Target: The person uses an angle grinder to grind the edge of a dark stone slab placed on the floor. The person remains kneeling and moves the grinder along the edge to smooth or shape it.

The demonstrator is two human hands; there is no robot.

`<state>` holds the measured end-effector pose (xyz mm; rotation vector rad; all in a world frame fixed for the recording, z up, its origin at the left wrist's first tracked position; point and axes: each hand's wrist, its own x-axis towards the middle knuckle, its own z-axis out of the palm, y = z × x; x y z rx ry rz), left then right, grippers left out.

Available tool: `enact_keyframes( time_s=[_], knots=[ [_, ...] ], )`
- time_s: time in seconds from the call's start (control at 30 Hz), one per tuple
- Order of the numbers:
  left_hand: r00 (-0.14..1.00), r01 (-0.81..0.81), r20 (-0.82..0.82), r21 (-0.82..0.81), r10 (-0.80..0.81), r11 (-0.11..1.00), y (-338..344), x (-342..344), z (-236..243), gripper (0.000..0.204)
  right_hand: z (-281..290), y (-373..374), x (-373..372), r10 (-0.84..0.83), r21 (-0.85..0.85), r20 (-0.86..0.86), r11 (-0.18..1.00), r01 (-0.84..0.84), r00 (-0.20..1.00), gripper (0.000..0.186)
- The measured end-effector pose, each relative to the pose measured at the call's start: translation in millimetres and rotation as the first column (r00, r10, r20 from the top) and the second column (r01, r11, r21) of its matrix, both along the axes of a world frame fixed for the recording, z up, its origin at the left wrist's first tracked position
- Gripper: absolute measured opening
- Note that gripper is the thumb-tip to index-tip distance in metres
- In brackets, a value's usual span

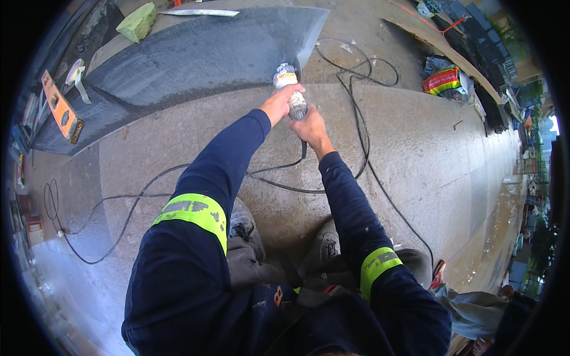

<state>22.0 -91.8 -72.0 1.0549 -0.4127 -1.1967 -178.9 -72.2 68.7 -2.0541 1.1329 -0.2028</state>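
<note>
Both my hands are closed around a dusty angle grinder (pixel 285 78) with a pale body. My left hand (pixel 285 102) grips it nearer the head, and my right hand (pixel 311 129) wraps round the rear, where a black cord comes out. The tool's head is at the near right end of a large dark grey stone slab (pixel 196 56), close to its edge. The disc is mostly hidden, so I cannot tell whether it touches the stone.
An orange spirit level (pixel 62 108) and a tape roll (pixel 75 72) lie by the slab's left end. A yellow-green block (pixel 136 22) sits behind it. Black cable (pixel 364 142) loops over the floor. At right are a colourful bag (pixel 442 81) and another person's leg (pixel 475 310).
</note>
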Motion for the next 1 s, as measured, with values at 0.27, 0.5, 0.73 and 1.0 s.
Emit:
enact_keyframes(
  time_s=[0.27,0.5,0.73,1.0],
  knots=[
    [0.999,0.039,-0.027,0.009,-0.039,0.999,3,-2,10,0.027,11,11,-8,-0.022,-0.056,0.043,0.998,0.024,0.999,0.07],
    [0.953,0.012,-0.298,0.188,0.046,0.982,34,-40,107,0.025,16,11,-16,-0.02,-0.053,0.041,0.998,0.022,0.999,0.069],
    [0.973,0.04,-0.23,0.175,0.001,0.984,42,-39,114,0.026,21,15,-19,-0.019,-0.06,0.066,0.998,0.023,0.998,0.071],
    [0.975,-0.03,-0.212,0.193,0.071,0.981,29,-35,97,0.032,27,18,-21,-0.014,-0.062,0.056,0.998,0.017,0.998,0.073]
  ],
)
